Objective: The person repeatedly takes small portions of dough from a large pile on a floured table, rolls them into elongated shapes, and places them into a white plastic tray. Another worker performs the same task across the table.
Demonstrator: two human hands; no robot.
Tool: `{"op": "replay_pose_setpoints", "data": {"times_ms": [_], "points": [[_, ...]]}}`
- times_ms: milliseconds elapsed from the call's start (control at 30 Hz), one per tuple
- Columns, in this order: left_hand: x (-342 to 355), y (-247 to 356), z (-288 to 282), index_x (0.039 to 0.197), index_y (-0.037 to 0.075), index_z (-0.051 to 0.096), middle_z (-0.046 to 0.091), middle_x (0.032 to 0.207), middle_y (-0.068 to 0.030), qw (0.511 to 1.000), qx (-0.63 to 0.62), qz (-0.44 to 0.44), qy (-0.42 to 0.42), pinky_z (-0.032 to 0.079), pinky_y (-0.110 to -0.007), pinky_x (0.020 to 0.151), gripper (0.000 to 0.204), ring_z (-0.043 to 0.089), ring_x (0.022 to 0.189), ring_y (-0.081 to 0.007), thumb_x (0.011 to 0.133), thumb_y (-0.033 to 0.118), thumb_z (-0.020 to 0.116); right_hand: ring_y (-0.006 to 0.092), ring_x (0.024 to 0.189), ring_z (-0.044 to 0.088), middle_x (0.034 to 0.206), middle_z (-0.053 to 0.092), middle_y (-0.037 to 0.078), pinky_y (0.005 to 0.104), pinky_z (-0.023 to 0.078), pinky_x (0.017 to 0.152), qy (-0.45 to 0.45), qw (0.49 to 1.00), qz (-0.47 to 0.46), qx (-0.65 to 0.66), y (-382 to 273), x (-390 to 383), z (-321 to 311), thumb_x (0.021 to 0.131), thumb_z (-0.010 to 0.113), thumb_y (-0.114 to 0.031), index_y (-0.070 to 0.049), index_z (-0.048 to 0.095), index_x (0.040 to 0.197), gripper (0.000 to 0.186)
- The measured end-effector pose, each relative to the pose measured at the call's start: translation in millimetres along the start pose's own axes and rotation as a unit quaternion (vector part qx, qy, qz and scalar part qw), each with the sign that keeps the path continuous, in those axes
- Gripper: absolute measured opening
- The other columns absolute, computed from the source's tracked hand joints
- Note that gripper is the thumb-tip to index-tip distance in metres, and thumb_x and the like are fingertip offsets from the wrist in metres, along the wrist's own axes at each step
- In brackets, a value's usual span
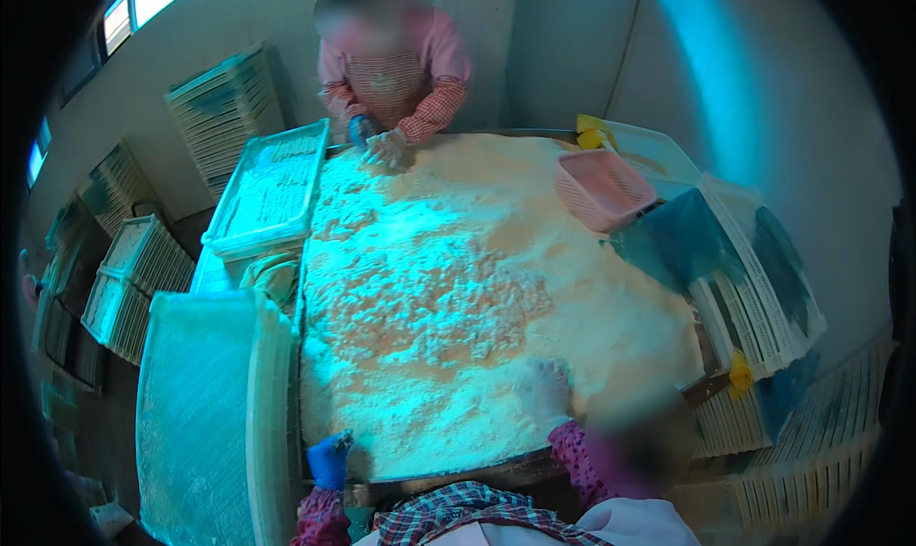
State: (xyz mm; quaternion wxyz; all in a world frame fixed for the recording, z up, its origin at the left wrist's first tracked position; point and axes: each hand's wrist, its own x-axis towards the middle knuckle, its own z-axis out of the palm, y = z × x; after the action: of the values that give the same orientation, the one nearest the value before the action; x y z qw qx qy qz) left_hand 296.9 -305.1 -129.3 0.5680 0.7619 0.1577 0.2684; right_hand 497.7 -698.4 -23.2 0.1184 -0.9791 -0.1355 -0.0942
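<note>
A wide table bed of pale powder lies before me, with many small lumps coated in it across the middle and left. My left hand, in a blue glove, is at the near left corner of the bed. Its fingers are curled together, and whatever they may hold is hidden. Over the near part of the powder my right hand, in a whitish glove, reaches forward with fingers stretched out and slightly blurred. Nothing shows in it.
Across the table stands a co-worker with hands over the powder. Stacked trays and a tray of small pieces line the left. A pink basket sits at the far right, beside more leaning trays. Further stacks stand beyond.
</note>
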Motion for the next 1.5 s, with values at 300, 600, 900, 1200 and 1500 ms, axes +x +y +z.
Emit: {"op": "replay_pose_setpoints", "data": {"times_ms": [300, 600, 900, 1200, 1500], "points": [[18.5, 64.3, 203.4, 0.103, 0.021, 0.066, 0.063, 0.085, -0.0166, 0.935, 0.207, 0.070, -0.279, 0.050, -0.041, 0.062, 0.024, 0.062, 0.076, -0.0368, 0.080, 0.022, 0.062, 0.0267, 0.076, 0.061, 0.078, 0.063, 0.008, 0.0398, 0.047, 0.069, 0.109, 0.973, 0.120, 0.166, 35.7, 77.6, 55.1, 0.073, 0.068, -0.029, -0.008, 0.060, 0.089, 0.027], [15.6, 40.9, 203.9, 0.085, 0.010, 0.066, 0.064, 0.076, -0.0143, 0.961, 0.210, -0.060, -0.167, 0.050, -0.036, 0.059, 0.023, 0.063, 0.068, -0.0319, 0.079, 0.032, 0.067, 0.0193, 0.069, 0.059, 0.080, 0.061, 0.006, 0.0325, 0.048, 0.064, 0.001, 0.889, 0.170, 0.426, 69.7, 69.9, 64.2, 0.074, 0.071, -0.023, -0.006, 0.057, 0.089, 0.027], [28.1, 80.8, 248.7, 0.119, 0.010, 0.057, 0.061, 0.111, -0.0167, 0.978, 0.098, -0.021, -0.185, 0.048, -0.036, 0.081, 0.032, 0.060, 0.099, -0.0329, 0.091, 0.024, 0.053, 0.0235, 0.078, 0.058, 0.085, 0.058, 0.010, 0.0355, 0.047, 0.069, -0.051, 0.942, 0.022, 0.332, 40.0, 42.2, 60.4, 0.074, 0.072, -0.024, -0.004, 0.054, 0.096, 0.035], [38.5, 118.5, 317.6, 0.119, 0.012, 0.056, 0.055, 0.119, -0.0184, 0.897, 0.129, 0.221, -0.361, 0.046, -0.044, 0.087, 0.042, 0.053, 0.104, -0.0399, 0.080, 0.025, 0.061, 0.0320, 0.072, 0.056, 0.075, 0.056, 0.012, 0.0422, 0.045, 0.065, 0.030, 0.975, 0.101, 0.197, 34.2, 97.0, 66.9, 0.071, 0.066, -0.024, -0.008, 0.056, 0.083, 0.022], [38.6, 92.7, 283.4, 0.105, 0.010, 0.060, 0.058, 0.109, -0.0114, 0.894, 0.218, 0.244, -0.307, 0.048, -0.042, 0.078, 0.025, 0.056, 0.097, -0.0330, 0.084, 0.022, 0.056, 0.0143, 0.063, 0.054, 0.068, 0.053, 0.002, 0.0293, 0.044, 0.058, -0.059, 0.881, 0.148, 0.446, 46.1, 93.9, 48.3, 0.070, 0.066, -0.006, -0.006, 0.051, 0.077, 0.016]]}}
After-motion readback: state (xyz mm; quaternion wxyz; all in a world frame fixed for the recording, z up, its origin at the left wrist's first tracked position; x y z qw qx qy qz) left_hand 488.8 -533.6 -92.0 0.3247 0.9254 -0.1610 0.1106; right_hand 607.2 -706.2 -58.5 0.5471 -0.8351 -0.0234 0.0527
